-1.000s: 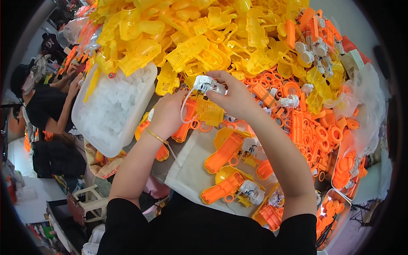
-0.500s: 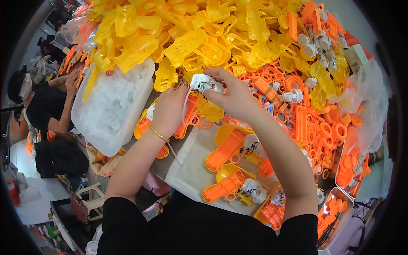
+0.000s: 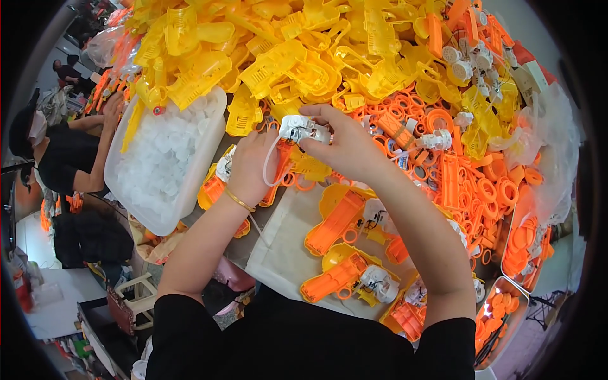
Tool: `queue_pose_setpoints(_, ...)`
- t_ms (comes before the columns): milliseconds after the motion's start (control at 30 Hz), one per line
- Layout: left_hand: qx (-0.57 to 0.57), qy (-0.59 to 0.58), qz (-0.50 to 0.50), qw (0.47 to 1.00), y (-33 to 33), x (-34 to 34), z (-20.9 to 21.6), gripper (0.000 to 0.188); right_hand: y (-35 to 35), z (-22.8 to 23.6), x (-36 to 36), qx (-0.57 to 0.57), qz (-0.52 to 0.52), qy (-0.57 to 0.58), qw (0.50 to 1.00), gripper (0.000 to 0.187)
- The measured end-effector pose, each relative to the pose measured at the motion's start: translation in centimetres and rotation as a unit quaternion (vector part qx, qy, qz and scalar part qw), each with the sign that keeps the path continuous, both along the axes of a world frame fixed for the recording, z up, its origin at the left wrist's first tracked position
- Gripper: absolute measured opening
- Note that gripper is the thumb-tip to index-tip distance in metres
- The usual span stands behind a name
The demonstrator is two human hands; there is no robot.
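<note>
Where the two hands meet, head view: a white mechanism (image 3: 295, 128) is held up in the air, to the right of the white tub (image 3: 191, 183) and well apart from it.
Right hand (image 3: 332, 136): its fingers are narrowed on the white mechanism, the index over the top and the thumb below, at the end farther from the tub.
Left hand (image 3: 256, 152): it sits between the tub and the mechanism, fingers curled up close beneath the blocky end; whether they grip cannot be told.
Mechanism's handling: probably light and stiff, with smooth plastic that may slip a little; the thin dark wires look the fragile part, so the solid white body seems the best hold.
Pale tube (image 3: 266, 168): it loops down beside the left wrist and looks soft and bendable.
Mechanism's direction: its long axis runs roughly sideways, the blocky white end towards the tub, the clearer end away and slightly closer to the wearer.
Yellow shells (image 3: 278, 66): heaped beyond the tub and to its right.
Orange rings (image 3: 487, 193): piled far right of the tub.
Pale mat (image 3: 278, 253): right of the tub, nearer the wearer, with orange trays (image 3: 335, 223) on it.
</note>
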State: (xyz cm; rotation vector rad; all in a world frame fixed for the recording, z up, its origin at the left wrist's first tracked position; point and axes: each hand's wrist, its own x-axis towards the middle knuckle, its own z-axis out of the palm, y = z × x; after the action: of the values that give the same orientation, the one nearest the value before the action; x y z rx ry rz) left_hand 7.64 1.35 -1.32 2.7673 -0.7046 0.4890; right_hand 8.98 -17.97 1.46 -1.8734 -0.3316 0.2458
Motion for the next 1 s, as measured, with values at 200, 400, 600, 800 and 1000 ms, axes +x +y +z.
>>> queue_pose_setpoints(200,-0.039,-0.002,0.001,0.999,0.4,-1.5,1.0,0.019,-0.9,1.1,-0.7,-0.020,0.002,-0.099,0.995,0.045)
queue_pose_setpoints(400,-0.252,0.153,-0.013,0.955,0.6,-2.8,3.1,0.013,-1.9,0.9,-0.8,-0.087,-0.015,-0.150,0.985,0.042)
queue_pose_setpoints(600,-0.420,0.357,0.037,0.834,2.1,-3.2,3.7,0.021,-1.2,1.4,-0.7,-0.055,-0.038,0.006,0.998,0.037)
queue_pose_setpoints(800,-0.176,0.299,0.032,0.937,2.6,-3.5,6.1,0.045,-0.8,2.4,-1.2,-0.033,-0.011,0.147,0.989,0.038)
queue_pose_setpoints(1000,-0.162,0.121,-0.044,0.978,0.1,-3.8,3.6,0.057,0.1,0.2,-2.8,-0.062,0.042,-0.011,0.997,0.042)
